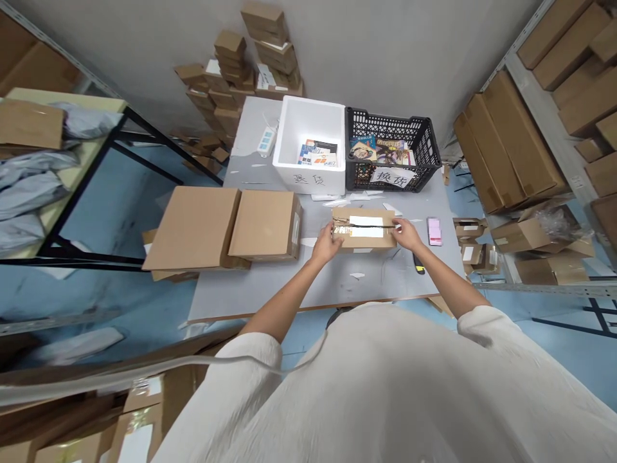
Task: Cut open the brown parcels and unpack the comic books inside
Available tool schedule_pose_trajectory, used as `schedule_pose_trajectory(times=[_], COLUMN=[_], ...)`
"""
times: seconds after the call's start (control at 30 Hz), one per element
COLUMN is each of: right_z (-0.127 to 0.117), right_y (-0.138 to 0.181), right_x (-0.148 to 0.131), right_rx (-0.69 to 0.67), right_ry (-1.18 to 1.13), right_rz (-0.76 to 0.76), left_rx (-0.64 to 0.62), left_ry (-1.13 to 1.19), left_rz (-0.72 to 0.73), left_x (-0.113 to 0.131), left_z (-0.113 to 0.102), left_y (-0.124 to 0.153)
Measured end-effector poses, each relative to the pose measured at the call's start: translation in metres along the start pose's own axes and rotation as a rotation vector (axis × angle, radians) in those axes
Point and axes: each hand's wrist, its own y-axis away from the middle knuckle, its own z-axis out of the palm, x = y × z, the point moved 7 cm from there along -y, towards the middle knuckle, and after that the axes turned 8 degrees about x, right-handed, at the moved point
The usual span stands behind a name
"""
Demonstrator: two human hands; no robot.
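A small cardboard box (341,241) lies on the grey table in front of me. A white label (366,226) is on its top, and a dark slit runs lengthwise across the label and tape. My left hand (326,244) grips the box's left end, fingers at the far side and thumb near the front. At the other end, my right hand (406,234) holds the right edge, its fingertips by the end of the slit. What is inside the box cannot be seen. Beside my right forearm lies a yellow-and-black utility knife (419,265).
Behind the box stand a white foam bin (308,179) and a black plastic crate (424,173), both with books inside. Two larger cartons (202,222) (263,222) sit to the left. A phone (434,231) lies right. Paper scraps (357,275) litter the table (270,289).
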Motion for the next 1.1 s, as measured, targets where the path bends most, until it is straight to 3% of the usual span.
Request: schedule_pose_trajectory(times=[0.2, 0.3, 0.5, 0.67, 0.97, 1.1], right_z=[-0.012, -0.016, 0.003, 0.022, 0.023, 0.025], right_y=[-0.03, -0.047, -0.066, -0.075, -0.089, -0.084], right_x=[0.009, 0.005, -0.022, -0.016, -0.015, -0.016], right_rx=[0.16, 0.229, 0.035, -0.112, -0.202, -0.199], right_ry=[-0.354, -0.431, -0.115, 0.17, 0.097, 0.075], right_rz=[0.108, 0.066, -0.182, -0.129, -0.129, -0.164], left_rx=[-0.031, -0.036, -0.024, -0.035, 0.074, 0.004], left_ry=[-0.058, -0.048, -0.041, -0.096, -0.074, -0.031], left_rz=[0.052, 0.054, 0.079, 0.158, 0.194, 0.216], left_x=[0.006, 0.004, 0.001, 0.009, 0.047, 0.055], left_z=[-0.002, -0.002, -0.001, -0.007, -0.039, -0.043], left_y=[-0.005, -0.009, -0.005, 0.001, 0.016, 0.023])
